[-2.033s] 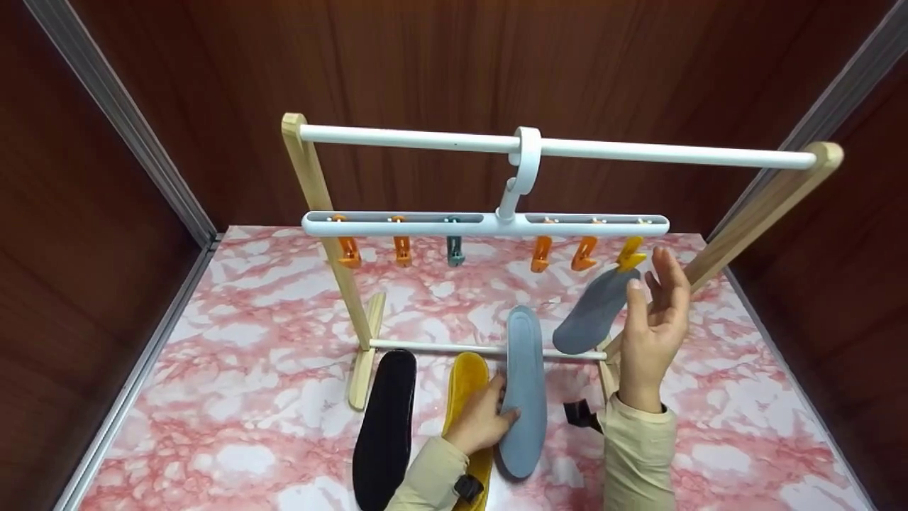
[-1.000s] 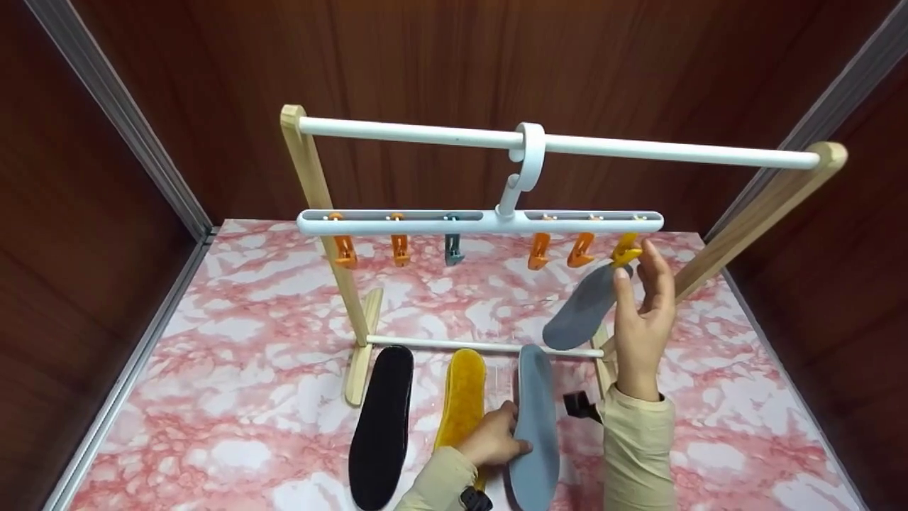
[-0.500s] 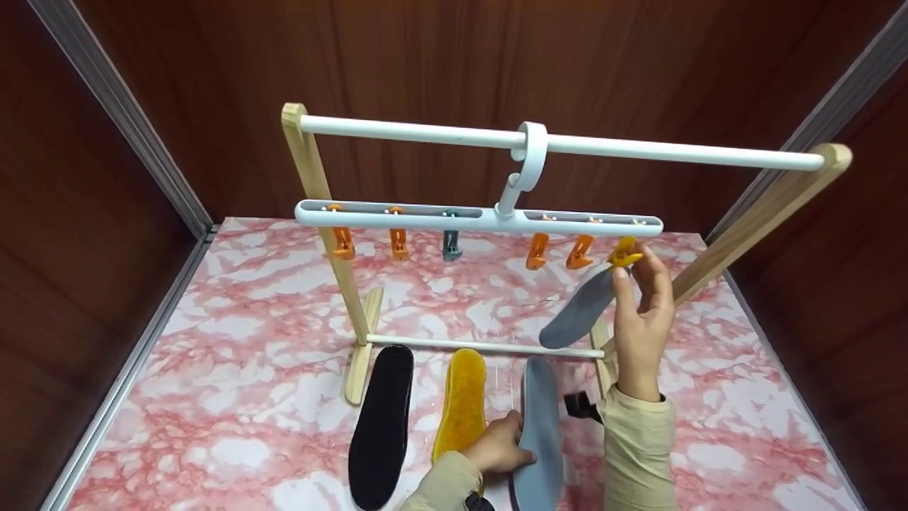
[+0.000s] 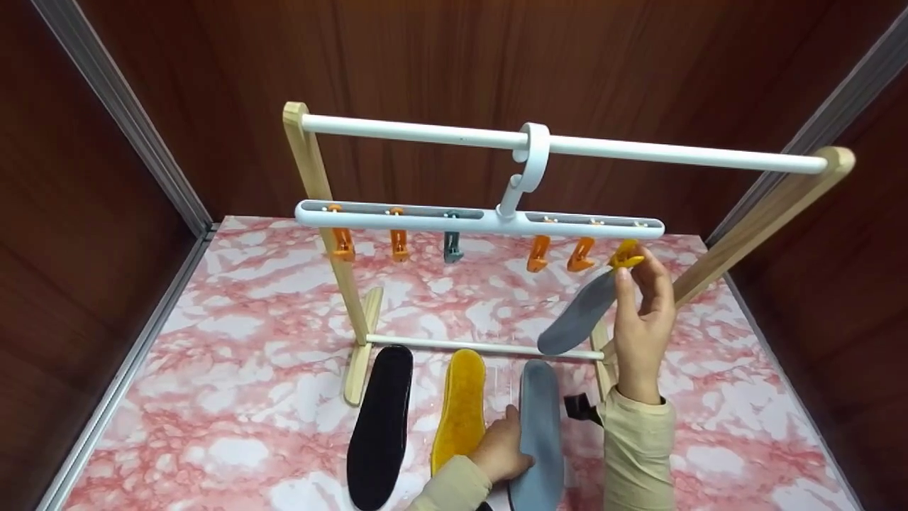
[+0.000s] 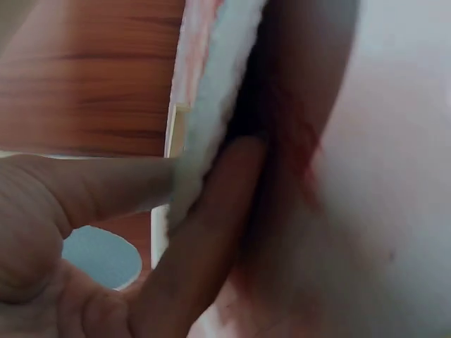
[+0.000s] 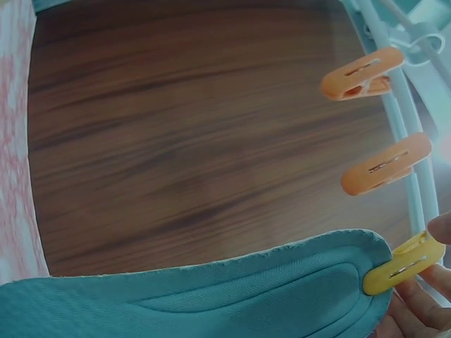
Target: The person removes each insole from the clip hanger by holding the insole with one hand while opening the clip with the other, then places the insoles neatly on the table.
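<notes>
My right hand pinches the yellow clip at the right end of the white hanger. In the right wrist view the yellow clip bites one end of a blue-grey insole, with fingers behind it. That hanging insole slants down to the left in the head view. On the table my left hand pinches the left edge of a second grey insole. The left wrist view shows the thumb and a finger on either side of its pale edge.
A black insole and a yellow insole lie to the left. Orange clips and a dark green clip hang from the hanger. A wooden rack with a white rod carries it, on a pink marbled table.
My left hand has drawn the grey insole nearer and slightly right. My right hand has moved from beside the hanging insole to the yellow clip, which now tilts more.
</notes>
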Motion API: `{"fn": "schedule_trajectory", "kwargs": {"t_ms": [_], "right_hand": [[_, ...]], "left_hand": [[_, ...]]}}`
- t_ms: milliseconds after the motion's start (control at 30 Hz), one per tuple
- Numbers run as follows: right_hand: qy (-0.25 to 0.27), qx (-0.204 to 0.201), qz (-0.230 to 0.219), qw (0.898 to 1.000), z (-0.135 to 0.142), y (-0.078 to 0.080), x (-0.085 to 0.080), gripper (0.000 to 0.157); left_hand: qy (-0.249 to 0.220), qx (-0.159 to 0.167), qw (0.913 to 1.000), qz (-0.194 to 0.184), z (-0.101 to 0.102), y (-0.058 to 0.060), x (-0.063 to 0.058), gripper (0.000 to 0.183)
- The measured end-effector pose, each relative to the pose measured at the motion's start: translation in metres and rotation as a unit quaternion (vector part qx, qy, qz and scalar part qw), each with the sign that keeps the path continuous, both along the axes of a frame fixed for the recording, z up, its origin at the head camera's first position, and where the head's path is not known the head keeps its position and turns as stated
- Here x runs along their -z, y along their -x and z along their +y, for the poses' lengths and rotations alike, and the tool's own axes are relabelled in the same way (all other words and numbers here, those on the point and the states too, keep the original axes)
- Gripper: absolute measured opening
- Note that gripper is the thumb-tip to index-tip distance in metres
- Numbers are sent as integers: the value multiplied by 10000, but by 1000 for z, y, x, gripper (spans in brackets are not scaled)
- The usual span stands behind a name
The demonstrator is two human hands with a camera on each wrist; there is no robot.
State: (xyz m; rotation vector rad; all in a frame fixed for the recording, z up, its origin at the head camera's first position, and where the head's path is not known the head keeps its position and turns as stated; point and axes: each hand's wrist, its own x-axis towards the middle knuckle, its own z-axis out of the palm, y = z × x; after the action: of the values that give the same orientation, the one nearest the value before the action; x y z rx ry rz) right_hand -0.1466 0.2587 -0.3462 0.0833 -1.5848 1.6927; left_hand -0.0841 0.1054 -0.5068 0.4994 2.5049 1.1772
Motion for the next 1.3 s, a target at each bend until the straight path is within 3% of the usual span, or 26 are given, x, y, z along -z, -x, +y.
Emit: {"fn": "schedule_trajectory", "kwargs": {"t_ms": [133, 433, 767, 1000, 1300], "right_hand": [[-15, 3, -5, 10000, -1, 0, 1, 37], [-19, -51, 103, 9999, -1, 0, 2, 37], [-131, -102, 28, 9999, 2, 0, 1, 37], [-125, -217, 164, 9996, 6, 1, -2, 34], [-49, -297, 36, 9995, 7, -2, -4, 32]], "left_hand": [[462, 85, 9989, -35, 3, -1, -5, 83], [971, 70, 9929, 690, 3, -5, -7, 76], [1148, -135, 9880, 1027, 2, -4, -9, 76], [455, -231, 9884, 1428, -4, 18, -23, 57], [-380, -485, 9725, 2244, -1, 47, -35, 31]]}}
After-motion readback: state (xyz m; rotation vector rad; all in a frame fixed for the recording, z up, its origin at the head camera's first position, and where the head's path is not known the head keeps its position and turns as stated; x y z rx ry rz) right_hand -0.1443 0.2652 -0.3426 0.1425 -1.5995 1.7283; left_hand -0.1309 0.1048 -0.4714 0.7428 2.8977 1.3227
